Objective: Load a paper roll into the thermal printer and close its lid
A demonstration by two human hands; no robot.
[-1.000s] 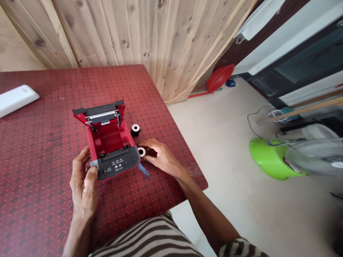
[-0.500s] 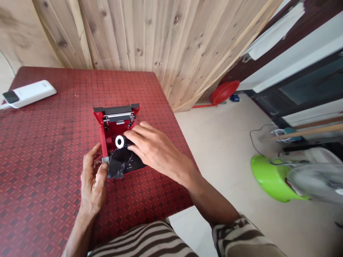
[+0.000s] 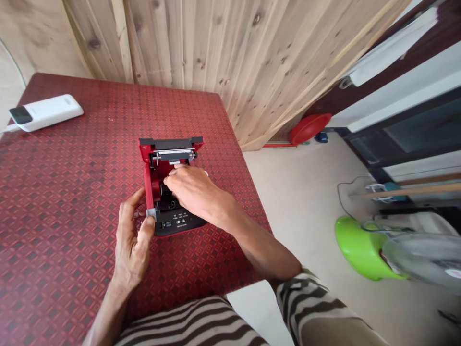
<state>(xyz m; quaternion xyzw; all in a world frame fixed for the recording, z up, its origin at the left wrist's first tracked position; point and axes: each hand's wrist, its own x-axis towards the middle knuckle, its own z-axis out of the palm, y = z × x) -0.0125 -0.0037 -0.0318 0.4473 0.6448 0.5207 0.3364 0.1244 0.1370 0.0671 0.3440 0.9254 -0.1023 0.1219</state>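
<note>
A small red and black printer (image 3: 180,223) sits on the table with its lid (image 3: 173,144) raised, showing a metal bar and roller. My left hand (image 3: 131,240) grips its left side, thumb on the grey front corner and fingers curled behind. Over the open compartment, my right hand (image 3: 192,190) is closed around a black film roll (image 3: 164,190), mostly hidden under the fingers. A small white bit shows past the knuckles of that hand; I cannot tell whether it is the roll's core. Buttons with white markings line the printer's black front panel.
A white power bank (image 3: 54,113) with a cable lies at the far left of the red patterned table (image 3: 90,192). Wooden panelling (image 3: 201,43) stands behind the table. A red basin (image 3: 310,129) and a green tub (image 3: 360,250) are on the floor to the right.
My right hand has turned palm-down deeper over the compartment, and the roll's white-ringed end no longer faces left. The loose black film has gone from the front panel. My left hand keeps its grip.
</note>
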